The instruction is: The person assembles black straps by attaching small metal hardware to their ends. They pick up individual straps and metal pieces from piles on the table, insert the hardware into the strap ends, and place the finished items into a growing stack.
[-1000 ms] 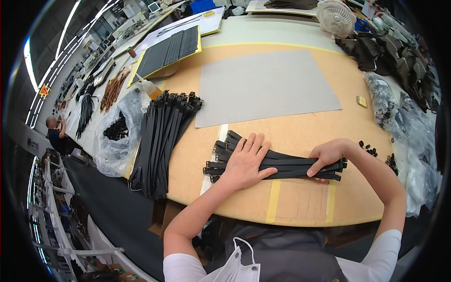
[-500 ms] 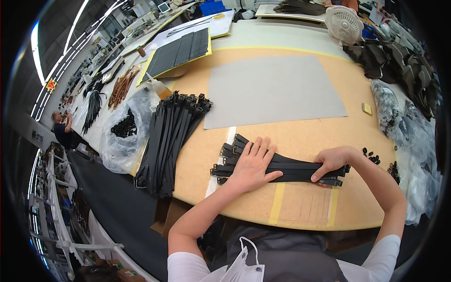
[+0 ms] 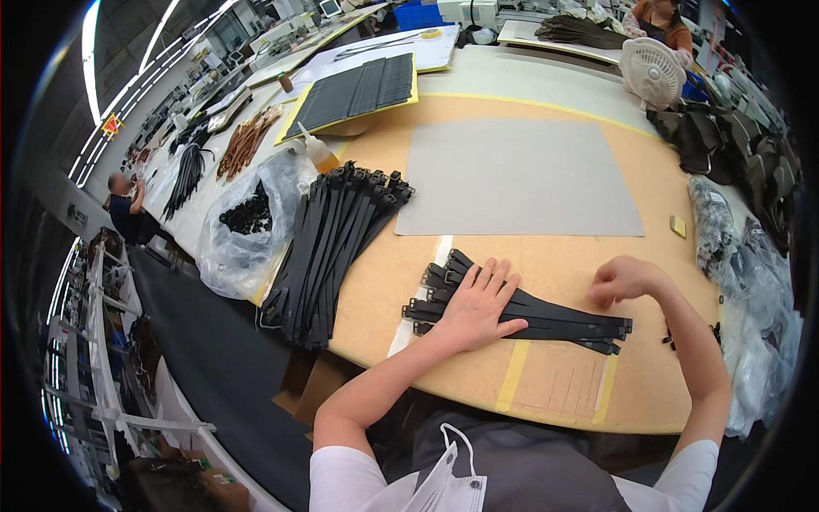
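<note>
A fanned bundle of black straps (image 3: 554, 319) lies on the tan work board, with metal buckles at its left end and plain narrow tips at its right. My left hand (image 3: 482, 309) rests flat on the buckle half, fingers stretched out and pressing the straps. Just beyond the plain tips, my right hand (image 3: 630, 280) is raised off the bundle with its fingers curled in. Nothing shows in that hand, though its fingertips are slightly blurred. To the left, a bigger pile of black buckled straps (image 3: 328, 247) hangs partly over the board's edge.
Beyond the bundle lies a grey sheet (image 3: 520, 179). A clear bag of small black parts (image 3: 247, 213) and a glue bottle (image 3: 320, 156) stand left. Right are a small yellow block (image 3: 677, 226), plastic bags (image 3: 740, 290) and a white fan (image 3: 653, 72). A co-worker (image 3: 661, 26) is behind it.
My right hand has let go of the straps' plain ends and lifted up and away from them. My left hand stays flat on the bundle. The whole view has shifted slightly.
</note>
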`<state>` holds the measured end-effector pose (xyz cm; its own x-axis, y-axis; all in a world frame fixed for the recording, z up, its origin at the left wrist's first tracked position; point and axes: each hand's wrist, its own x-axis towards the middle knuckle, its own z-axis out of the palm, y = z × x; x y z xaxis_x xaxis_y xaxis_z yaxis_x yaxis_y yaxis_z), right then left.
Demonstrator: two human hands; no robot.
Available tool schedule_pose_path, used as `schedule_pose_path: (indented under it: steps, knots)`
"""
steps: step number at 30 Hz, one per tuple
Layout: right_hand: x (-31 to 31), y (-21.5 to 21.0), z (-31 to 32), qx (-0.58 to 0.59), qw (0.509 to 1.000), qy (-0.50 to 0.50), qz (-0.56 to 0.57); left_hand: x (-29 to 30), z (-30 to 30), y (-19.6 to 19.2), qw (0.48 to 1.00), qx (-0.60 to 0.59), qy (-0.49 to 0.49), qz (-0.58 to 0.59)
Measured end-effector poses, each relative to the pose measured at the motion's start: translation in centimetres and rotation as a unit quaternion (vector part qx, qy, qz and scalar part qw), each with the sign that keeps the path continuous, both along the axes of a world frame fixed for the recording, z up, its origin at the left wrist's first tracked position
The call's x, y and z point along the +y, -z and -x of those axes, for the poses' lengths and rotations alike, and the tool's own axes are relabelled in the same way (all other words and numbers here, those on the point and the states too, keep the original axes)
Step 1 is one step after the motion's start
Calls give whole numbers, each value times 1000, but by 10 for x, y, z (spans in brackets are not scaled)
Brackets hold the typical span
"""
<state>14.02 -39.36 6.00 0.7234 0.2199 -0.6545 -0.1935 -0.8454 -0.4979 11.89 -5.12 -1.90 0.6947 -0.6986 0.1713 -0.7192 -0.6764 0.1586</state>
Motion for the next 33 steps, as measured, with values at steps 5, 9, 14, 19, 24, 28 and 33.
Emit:
schedule_pose_path:
  steps: [5, 9, 14, 19, 24, 28, 33]
  knots:
    - [-103, 70, -55, -369, 890, 227, 143, -3, -2, -1, 1000, -6, 10, 10]
    - [-115, 79, -85, -345, 875, 292, 173, 2, -1, -1, 1000, -4, 0, 10]
    - [-99, 73, -101, -296, 901, 285, 142, 2, -1, 0, 1000, 0, 1, 14]
    - [-119, 82, -107, -216, 907, 360, -23, -1, -3, -2, 1000, 2, 8, 16]
    - [-126, 87, -86, -141, 856, 470, -160, 3, -2, -1, 1000, 8, -1, 14]
    - [-149, 98, -70, -163, 823, 509, -195, 0, -2, -2, 1000, 11, 1, 10]
    - [-175, 119, -61, -205, 772, 556, -230, 1, -2, -1, 1000, 15, -2, 7]
